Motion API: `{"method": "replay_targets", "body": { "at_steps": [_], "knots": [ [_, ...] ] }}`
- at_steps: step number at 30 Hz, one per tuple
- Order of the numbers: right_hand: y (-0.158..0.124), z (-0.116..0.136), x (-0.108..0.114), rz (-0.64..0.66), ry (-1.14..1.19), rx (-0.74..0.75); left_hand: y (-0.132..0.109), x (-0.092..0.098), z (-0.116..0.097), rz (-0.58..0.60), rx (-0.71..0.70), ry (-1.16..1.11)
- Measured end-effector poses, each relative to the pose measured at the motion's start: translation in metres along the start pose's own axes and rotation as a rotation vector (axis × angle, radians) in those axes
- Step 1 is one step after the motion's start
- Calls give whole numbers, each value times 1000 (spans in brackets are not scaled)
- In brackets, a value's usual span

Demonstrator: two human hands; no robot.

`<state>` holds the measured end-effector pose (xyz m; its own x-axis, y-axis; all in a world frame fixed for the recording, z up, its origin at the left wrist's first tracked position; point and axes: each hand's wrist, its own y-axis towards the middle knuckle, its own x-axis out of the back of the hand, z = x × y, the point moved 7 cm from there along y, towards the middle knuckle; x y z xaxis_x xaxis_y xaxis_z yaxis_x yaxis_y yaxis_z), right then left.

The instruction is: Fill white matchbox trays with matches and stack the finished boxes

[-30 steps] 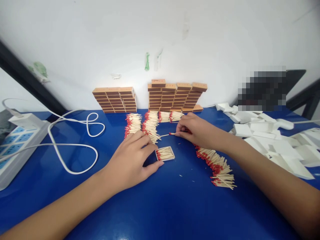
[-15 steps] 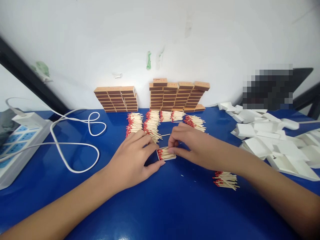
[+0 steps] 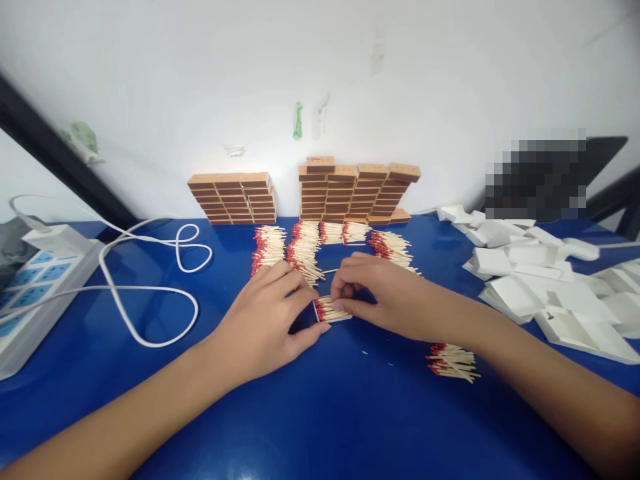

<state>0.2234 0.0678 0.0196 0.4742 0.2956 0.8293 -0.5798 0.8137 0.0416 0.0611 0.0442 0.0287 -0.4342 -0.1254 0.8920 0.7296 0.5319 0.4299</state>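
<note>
A small white matchbox tray (image 3: 316,312) full of red-headed matches (image 3: 326,308) lies on the blue table between my hands. My left hand (image 3: 273,317) is closed round its left end, thumb along the near side and index finger at the far side. Over the tray's right part, my right hand (image 3: 373,288) has thumb and fingertips pinched together on the matches; how many they hold is hidden. Just beyond my hands are several loose match piles (image 3: 304,250), and another match pile (image 3: 453,362) lies below my right forearm.
Stacked matchboxes (image 3: 233,199) and a second matchbox stack (image 3: 350,193) stand against the white wall. Several empty white trays (image 3: 530,267) are heaped at the right. A power strip (image 3: 47,280) and a looping white cable (image 3: 165,343) occupy the left side.
My right hand has shifted slightly left and down, its fingertips still at the matches in the tray. My left hand stays in place.
</note>
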Motion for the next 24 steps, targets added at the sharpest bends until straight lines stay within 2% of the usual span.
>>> {"method": "replay_targets", "body": {
  "at_steps": [6, 12, 20, 24],
  "knots": [
    [1, -1, 9, -53, -9, -8, 0, -1, 0, 2, 4, -2],
    [0, 5, 0, 8, 48, -8, 0, -3, 1, 28, 12, -9],
    [2, 1, 2, 6, 15, -35, 1, -1, 0, 11, 4, -8],
    [1, 6, 2, 13, 25, 17, 1, -2, 0, 23, 5, -4]
  ]
}}
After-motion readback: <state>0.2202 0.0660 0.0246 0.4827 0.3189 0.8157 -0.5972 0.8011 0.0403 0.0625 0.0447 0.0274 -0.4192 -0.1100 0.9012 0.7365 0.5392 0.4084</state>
